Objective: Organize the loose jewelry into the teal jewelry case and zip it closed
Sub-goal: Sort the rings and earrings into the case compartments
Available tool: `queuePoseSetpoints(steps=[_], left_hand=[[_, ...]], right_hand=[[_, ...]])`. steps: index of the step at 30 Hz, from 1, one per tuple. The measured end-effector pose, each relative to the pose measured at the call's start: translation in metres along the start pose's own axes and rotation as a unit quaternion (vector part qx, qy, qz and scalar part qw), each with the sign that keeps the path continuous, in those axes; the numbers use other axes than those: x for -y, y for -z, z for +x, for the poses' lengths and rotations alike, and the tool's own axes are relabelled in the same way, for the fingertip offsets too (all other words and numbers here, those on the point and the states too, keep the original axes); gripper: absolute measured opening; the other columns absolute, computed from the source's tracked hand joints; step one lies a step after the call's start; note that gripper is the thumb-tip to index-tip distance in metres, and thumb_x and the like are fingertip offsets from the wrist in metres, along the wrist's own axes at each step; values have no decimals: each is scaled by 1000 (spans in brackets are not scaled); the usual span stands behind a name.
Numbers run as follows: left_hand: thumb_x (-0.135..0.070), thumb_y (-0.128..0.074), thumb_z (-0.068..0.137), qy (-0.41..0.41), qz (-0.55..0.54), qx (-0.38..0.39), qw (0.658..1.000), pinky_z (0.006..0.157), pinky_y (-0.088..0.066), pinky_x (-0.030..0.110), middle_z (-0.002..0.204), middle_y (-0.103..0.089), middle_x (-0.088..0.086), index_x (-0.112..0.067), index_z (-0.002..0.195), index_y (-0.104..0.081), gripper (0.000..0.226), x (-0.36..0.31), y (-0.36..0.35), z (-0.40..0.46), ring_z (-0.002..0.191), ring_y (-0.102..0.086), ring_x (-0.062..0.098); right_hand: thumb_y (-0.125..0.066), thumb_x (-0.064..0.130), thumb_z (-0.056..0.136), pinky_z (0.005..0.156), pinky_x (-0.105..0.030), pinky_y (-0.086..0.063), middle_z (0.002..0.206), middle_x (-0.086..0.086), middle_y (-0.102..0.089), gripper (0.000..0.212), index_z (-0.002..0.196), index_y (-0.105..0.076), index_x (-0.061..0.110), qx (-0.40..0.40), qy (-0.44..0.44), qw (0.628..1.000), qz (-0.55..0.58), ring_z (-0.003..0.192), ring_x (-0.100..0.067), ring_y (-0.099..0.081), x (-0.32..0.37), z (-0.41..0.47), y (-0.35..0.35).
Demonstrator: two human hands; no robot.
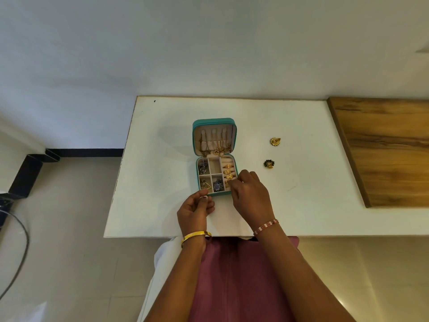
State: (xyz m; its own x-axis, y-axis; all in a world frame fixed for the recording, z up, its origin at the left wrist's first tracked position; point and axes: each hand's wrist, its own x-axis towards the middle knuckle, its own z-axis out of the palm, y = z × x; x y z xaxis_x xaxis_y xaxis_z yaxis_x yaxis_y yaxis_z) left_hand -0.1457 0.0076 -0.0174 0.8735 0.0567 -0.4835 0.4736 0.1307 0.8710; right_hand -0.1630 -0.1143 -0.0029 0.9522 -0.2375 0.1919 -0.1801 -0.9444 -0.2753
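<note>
Pinching at the near end of the ring rolls, the right hand (249,196) has its curled fingertips bunched on a gold ring (228,182) in the right-hand column of the teal jewelry case (214,159); whether the ring is seated in the roll or just held there cannot be told; the left hand (196,211) sits just before the case's near edge with fingers curled in toward the thumb, and whether it holds anything cannot be told; the case lies open near the middle of the white table (162,194), lid (214,138) propped back with gold chains hanging in it, tray toward the person; gold rings (228,171) fill the right column, dark and silver pieces lie in the left and near compartments, and one middle compartment (214,166) shows bare lining; two loose earrings (275,141) (269,163) lie well apart to the right of the case; a wooden board (383,147) rests on the table's far right; a gold bangle (196,235) circles the left wrist, a beaded bracelet (265,226) the right.
</note>
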Motion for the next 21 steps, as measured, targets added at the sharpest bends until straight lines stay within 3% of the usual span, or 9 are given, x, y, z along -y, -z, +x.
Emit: queuePoseSetpoints(steps=[3, 5, 8, 10, 13, 16, 21], left_hand=[[0, -52, 87, -1, 7, -5, 1000, 59, -55, 15, 75, -65, 8, -7, 96, -65, 18, -1, 1, -2, 66, -62, 16], [0, -52, 87, -7, 17, -6, 1000, 59, -55, 15, 75, -65, 6, -8, 97, -65, 18, -1, -1, -5, 67, -62, 17], [0, -52, 87, -15, 20, 11, 1000, 60, -56, 16, 73, -65, 6, -10, 91, -66, 18, -4, -8, -12, 67, -62, 17], [0, -53, 86, -18, 22, 27, 999, 60, -56, 17, 72, -65, 5, -14, 87, -66, 19, -7, -17, -16, 66, -62, 15], [2, -54, 85, -15, 12, 52, 998, 57, -54, 16, 69, -64, 5, -7, 88, -66, 16, -13, -38, -21, 57, -62, 6], [2, -52, 86, -20, 16, 91, 996, 58, -53, 16, 68, -63, 3, -17, 79, -63, 23, -17, -63, -22, 56, -61, 5], [0, -50, 87, -24, 49, 129, 990, 62, -53, 17, 68, -63, 2, -17, 81, -63, 22, -20, -93, -20, 60, -60, 8]], right_hand=[[-70, 9, 76, 50, -28, -44, 80, -11, -60, 8, 84, -71, 7, 15, -35, 998, 52, 75, -25, -58, -1, -1, -2], [-62, 11, 84, 62, -23, -43, 90, -12, -60, 15, 97, -69, 7, 26, -89, 987, 133, 84, -22, -54, -4, -3, -2], [-61, 7, 84, 62, -7, -33, 87, -11, -63, 15, 97, -69, 7, -45, -151, 964, 215, 74, -13, -51, -12, -6, 4], [-62, 3, 83, 62, -3, -31, 85, -13, -65, 13, 93, -70, 5, -93, -194, 949, 229, 69, -12, -51, -24, -6, 8], [-61, 2, 82, 60, -10, -33, 85, -16, -66, 13, 92, -69, 1, -129, -262, 926, 239, 70, -17, -54, -48, 0, 11], [-59, 3, 83, 61, -12, -32, 86, -17, -65, 14, 95, -67, 3, -131, -323, 902, 256, 71, -18, -53, -72, 7, 11], [-64, 17, 84, 73, -19, -35, 93, -16, -63, 30, 112, -62, 6, -75, -326, 911, 243, 77, -19, -54, -94, 24, 3]])
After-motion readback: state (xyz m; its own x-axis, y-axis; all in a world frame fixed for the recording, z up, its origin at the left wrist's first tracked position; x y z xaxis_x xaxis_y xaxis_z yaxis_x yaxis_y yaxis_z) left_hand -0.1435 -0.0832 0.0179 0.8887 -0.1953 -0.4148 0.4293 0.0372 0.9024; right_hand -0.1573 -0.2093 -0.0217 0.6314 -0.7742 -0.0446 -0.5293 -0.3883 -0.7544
